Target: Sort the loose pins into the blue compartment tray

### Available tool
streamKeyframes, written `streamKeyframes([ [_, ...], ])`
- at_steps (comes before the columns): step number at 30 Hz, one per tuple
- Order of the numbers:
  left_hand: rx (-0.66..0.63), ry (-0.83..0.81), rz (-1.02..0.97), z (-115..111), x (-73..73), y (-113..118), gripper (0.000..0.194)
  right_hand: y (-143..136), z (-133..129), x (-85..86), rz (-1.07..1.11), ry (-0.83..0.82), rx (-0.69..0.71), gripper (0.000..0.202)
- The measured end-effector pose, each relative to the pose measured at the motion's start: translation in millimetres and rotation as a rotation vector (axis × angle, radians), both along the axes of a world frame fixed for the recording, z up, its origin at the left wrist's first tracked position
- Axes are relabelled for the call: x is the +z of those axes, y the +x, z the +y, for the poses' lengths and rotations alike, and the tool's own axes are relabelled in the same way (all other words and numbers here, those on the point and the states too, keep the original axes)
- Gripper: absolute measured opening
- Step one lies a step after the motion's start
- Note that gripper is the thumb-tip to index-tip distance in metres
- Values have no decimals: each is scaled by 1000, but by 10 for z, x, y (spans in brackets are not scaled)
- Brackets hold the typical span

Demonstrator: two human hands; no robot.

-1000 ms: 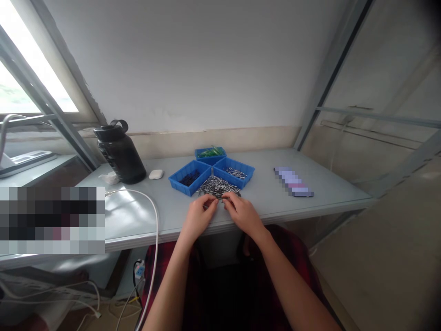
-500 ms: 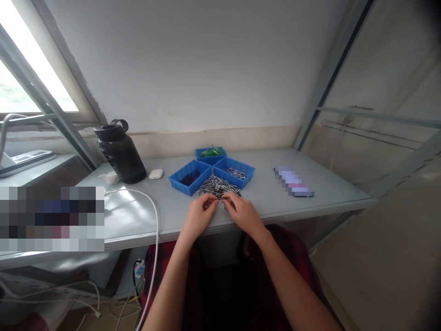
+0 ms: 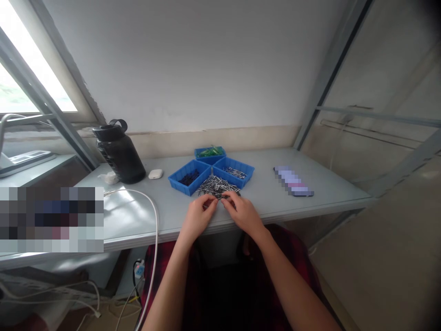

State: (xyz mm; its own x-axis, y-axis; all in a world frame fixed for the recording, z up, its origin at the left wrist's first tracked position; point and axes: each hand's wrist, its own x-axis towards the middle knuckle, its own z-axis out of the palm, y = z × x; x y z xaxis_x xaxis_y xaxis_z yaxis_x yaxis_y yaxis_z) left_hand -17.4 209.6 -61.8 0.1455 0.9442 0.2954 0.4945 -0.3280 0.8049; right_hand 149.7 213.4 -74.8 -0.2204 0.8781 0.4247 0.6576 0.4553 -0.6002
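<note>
My left hand (image 3: 200, 211) is closed in a pinch at the table's front edge, thumb and forefinger together. Opposite it, a short gap away, my right hand (image 3: 240, 210) pinches in the same way. Whatever the fingertips hold is too small to make out. Just beyond them lies a loose pile of thin metal pieces (image 3: 219, 184), like nails or screws, mostly silver with some dark ones. Behind the pile, a blue bin (image 3: 179, 180) on the left holds dark pieces, and another blue bin (image 3: 248, 173) on the right holds silver ones.
A third blue bin (image 3: 203, 159) with green pieces stands at the back. On the left are a black bottle (image 3: 122, 156), a white earphone case (image 3: 155, 174) and a white cable (image 3: 156, 220) hanging over the edge. A phone (image 3: 293, 181), its screen blurred, lies right.
My right forefinger has lifted slightly while both hands stay at the near side of the pile. The bins and the pile look the same.
</note>
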Motion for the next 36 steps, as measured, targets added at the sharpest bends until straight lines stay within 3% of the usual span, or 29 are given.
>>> streamKeyframes([
  [29, -11, -1, 5, 11, -8, 13, 21, -8, 8, -11, -7, -13, 54, 21],
  [36, -66, -20, 49, -3, -11, 24, 24, 10, -1, -14, 7, 5, 64, 22],
])
